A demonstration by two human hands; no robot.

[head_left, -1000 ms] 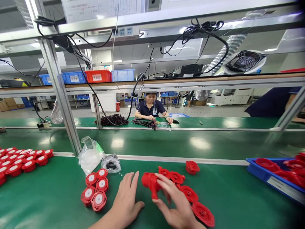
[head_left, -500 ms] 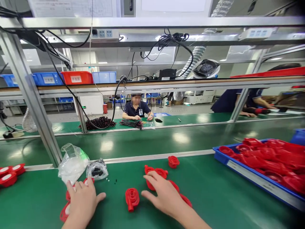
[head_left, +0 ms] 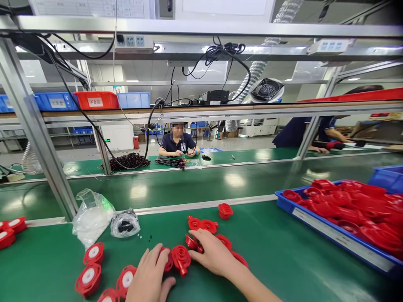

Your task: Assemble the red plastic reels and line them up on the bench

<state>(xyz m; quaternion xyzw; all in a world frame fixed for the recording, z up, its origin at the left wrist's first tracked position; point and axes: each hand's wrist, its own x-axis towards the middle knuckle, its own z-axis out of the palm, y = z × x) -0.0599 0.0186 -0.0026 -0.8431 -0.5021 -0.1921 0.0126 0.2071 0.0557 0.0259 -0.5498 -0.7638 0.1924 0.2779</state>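
Left hand (head_left: 147, 270): we cup a round red part (head_left: 168, 261), can't tell if pinched | Right hand (head_left: 211, 251): spread around a small red housing (head_left: 189, 241), pinch unclear | Spouted red housing (head_left: 181, 256): on green worktop (head_left: 283, 260), between our hands

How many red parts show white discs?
7 such red parts show: three at the picture's left edge, two below the white-filled bag, two beside the left hand. The hand or edges may hide more.
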